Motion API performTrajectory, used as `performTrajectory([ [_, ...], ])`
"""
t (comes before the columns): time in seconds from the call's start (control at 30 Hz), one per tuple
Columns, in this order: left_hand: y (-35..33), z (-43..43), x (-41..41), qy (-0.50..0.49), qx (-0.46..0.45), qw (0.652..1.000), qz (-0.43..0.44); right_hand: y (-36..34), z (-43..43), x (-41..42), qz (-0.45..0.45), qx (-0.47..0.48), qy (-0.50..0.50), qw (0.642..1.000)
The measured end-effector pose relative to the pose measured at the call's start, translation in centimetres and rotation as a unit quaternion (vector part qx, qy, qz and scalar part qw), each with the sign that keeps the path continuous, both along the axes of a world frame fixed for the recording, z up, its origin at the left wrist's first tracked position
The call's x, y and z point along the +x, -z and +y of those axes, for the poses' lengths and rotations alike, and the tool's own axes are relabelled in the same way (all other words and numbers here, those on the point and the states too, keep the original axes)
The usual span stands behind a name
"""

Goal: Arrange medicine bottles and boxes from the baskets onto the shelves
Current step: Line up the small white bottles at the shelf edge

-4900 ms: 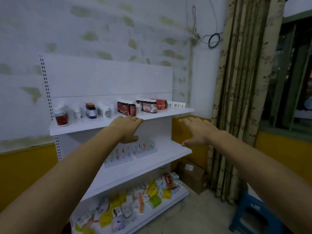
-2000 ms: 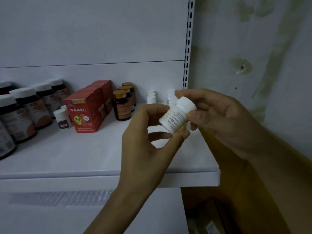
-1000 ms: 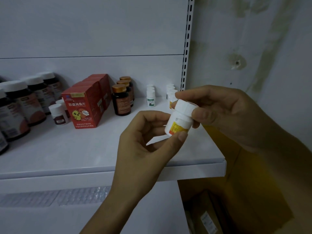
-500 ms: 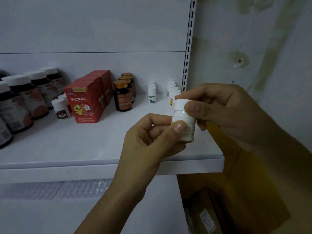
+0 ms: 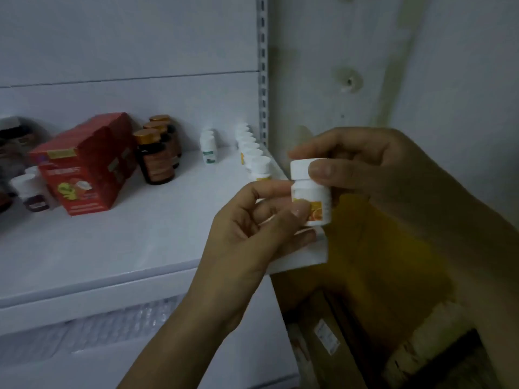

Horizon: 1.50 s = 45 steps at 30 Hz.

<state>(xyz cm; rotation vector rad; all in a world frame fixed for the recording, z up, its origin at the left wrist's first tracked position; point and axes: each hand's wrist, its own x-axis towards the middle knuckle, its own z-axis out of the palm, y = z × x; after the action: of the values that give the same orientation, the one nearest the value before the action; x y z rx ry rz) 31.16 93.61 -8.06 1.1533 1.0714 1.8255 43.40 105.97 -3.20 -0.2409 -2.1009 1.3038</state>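
Note:
I hold a small white medicine bottle with an orange label upright, just off the right front corner of the white upper shelf. My left hand pinches its lower body between thumb and fingers. My right hand grips its white cap from the right, thumb across the front. A row of matching small white bottles runs along the shelf's right edge behind the held one.
Red boxes, amber bottles with gold caps, a small white bottle with a green label and dark jars at the far left stand on the shelf. Blister packs lie on the lower shelf. A cardboard box sits below right.
The bottle has turned in my fingers so its orange label now faces me. Both hands have shifted slightly right, and the view has tilted a little.

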Motion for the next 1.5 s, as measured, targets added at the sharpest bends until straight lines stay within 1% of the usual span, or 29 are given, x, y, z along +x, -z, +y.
performTrajectory([
  [0.03, 0.3, 0.5, 0.5, -0.003, 0.007, 0.999, 0.049, 0.3, -0.2, 1.3, -0.007, 0.005, 0.031, 0.999],
  [0.1, 1.3, 1.7, 1.8, -0.008, 0.036, 0.985, 0.167, 0.9, -1.4, 4.5, -0.032, 0.024, 0.105, 0.994],
  [0.13, 2.0, 2.0, 2.2, -0.006, 0.051, 0.978, 0.203, 1.3, -2.1, 5.6, -0.053, 0.034, 0.132, 0.989],
  [0.2, 3.9, 2.6, 3.9, 0.085, 0.072, 0.969, 0.221, 2.8, -4.7, 8.6, -0.102, 0.047, 0.235, 0.965],
  [0.23, 5.2, 2.6, 4.6, 0.138, 0.071, 0.961, 0.227, 3.9, -6.4, 9.9, -0.132, 0.045, 0.290, 0.947],
  [0.3, 8.1, 1.9, 6.4, 0.247, 0.053, 0.937, 0.242, 6.8, -10.7, 12.4, -0.184, 0.031, 0.405, 0.895],
  [0.37, 11.2, 0.0, 8.7, 0.349, 0.024, 0.899, 0.263, 10.4, -16.5, 14.3, -0.213, -0.001, 0.503, 0.837],
  [0.43, 14.7, -3.3, 11.6, 0.430, -0.001, 0.858, 0.280, 13.9, -23.1, 15.5, -0.249, -0.047, 0.578, 0.776],
  [0.5, 18.1, -7.6, 14.4, 0.511, -0.025, 0.807, 0.295, 17.3, -30.0, 16.5, -0.272, -0.103, 0.641, 0.711],
  [0.57, 20.7, -12.0, 16.7, 0.583, -0.035, 0.752, 0.306, 19.9, -36.5, 17.0, -0.276, -0.174, 0.685, 0.652],
  [0.67, 23.3, -17.3, 19.9, 0.656, -0.019, 0.680, 0.326, 22.6, -44.1, 17.8, -0.266, -0.232, 0.738, 0.575],
  [0.73, 24.9, -19.7, 22.0, 0.680, -0.013, 0.651, 0.338, 24.1, -47.2, 18.5, -0.248, -0.247, 0.765, 0.540],
  [0.8, 26.8, -21.1, 24.3, 0.690, -0.009, 0.634, 0.349, 25.9, -49.1, 19.7, -0.234, -0.254, 0.785, 0.514],
  [0.87, 28.9, -21.9, 26.4, 0.692, -0.008, 0.621, 0.369, 28.2, -49.9, 21.4, -0.235, -0.250, 0.794, 0.502],
  [0.93, 30.9, -22.3, 28.9, 0.680, -0.010, 0.619, 0.393, 31.0, -50.0, 24.0, -0.238, -0.254, 0.794, 0.498],
  [1.07, 36.3, -22.0, 35.9, 0.624, -0.012, 0.637, 0.452, 37.5, -48.2, 31.8, -0.268, -0.271, 0.770, 0.512],
  [1.17, 42.1, -21.0, 42.3, 0.588, -0.060, 0.655, 0.471, 43.5, -46.0, 39.3, -0.312, -0.267, 0.741, 0.532],
  [1.23, 46.2, -20.7, 46.1, 0.589, -0.094, 0.644, 0.479, 47.7, -44.5, 44.1, -0.356, -0.280, 0.711, 0.537],
  [1.33, 51.6, -20.2, 51.1, 0.601, -0.136, 0.623, 0.481, 53.8, -42.3, 50.4, -0.449, -0.281, 0.660, 0.533],
  [1.43, 56.0, -19.2, 54.6, 0.592, -0.181, 0.593, 0.514, 58.9, -39.7, 55.0, -0.570, -0.237, 0.571, 0.541],
  [1.5, 58.6, -18.6, 56.2, 0.584, -0.211, 0.577, 0.531, 61.7, -38.1, 57.1, -0.626, -0.207, 0.518, 0.546],
])
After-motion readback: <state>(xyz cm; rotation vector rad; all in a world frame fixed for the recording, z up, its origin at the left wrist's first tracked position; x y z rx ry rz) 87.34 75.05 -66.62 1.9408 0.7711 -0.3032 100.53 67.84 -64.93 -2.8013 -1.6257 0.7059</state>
